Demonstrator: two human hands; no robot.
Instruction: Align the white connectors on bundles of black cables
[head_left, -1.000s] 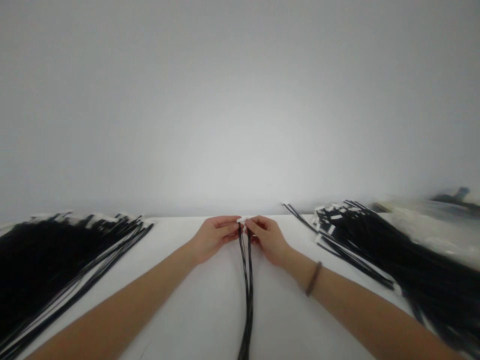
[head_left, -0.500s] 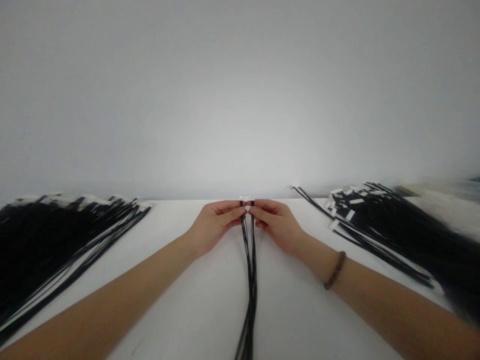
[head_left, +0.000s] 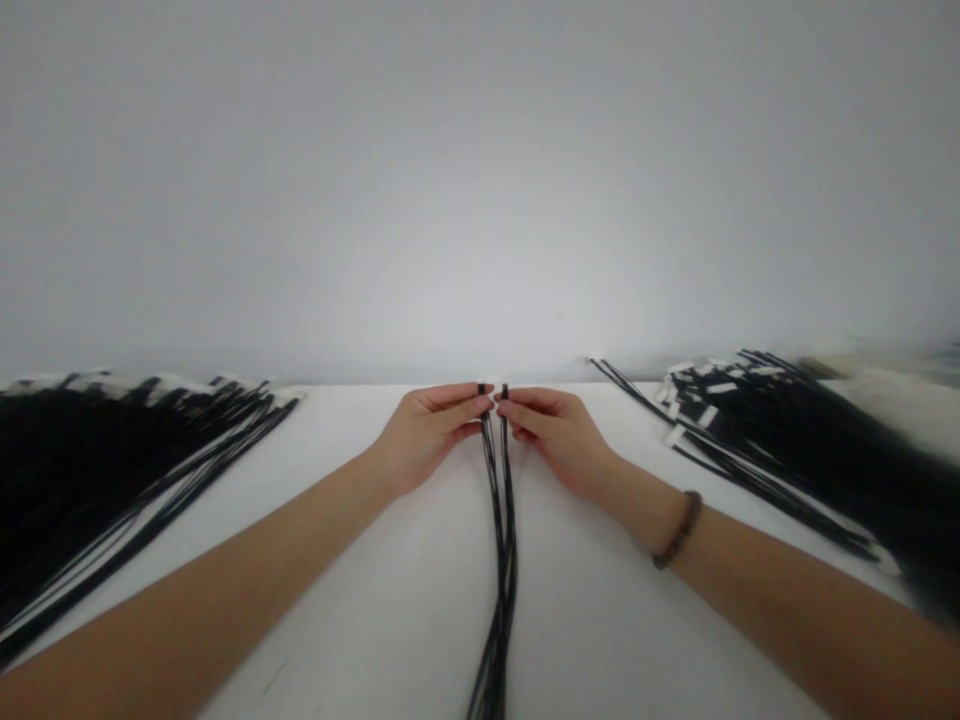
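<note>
My left hand (head_left: 429, 430) and my right hand (head_left: 556, 432) meet at the far middle of the white table (head_left: 375, 600). Each pinches the top end of a thin bundle of black cables (head_left: 501, 560), which runs from my fingertips straight back toward me and off the lower edge. Small white connector tips show between my fingertips. The fingers of both hands are closed on the cable ends. A dark bead bracelet (head_left: 679, 530) sits on my right wrist.
A big heap of black cables with white tips (head_left: 105, 470) lies on the left of the table. A second heap (head_left: 795, 440) lies on the right. A plain pale wall (head_left: 480, 180) rises behind the table's far edge.
The view has tilted down a little, so hands and heaps sit higher in the picture. My hands stay pinched on the cable ends; the two black ends now stand side by side.
</note>
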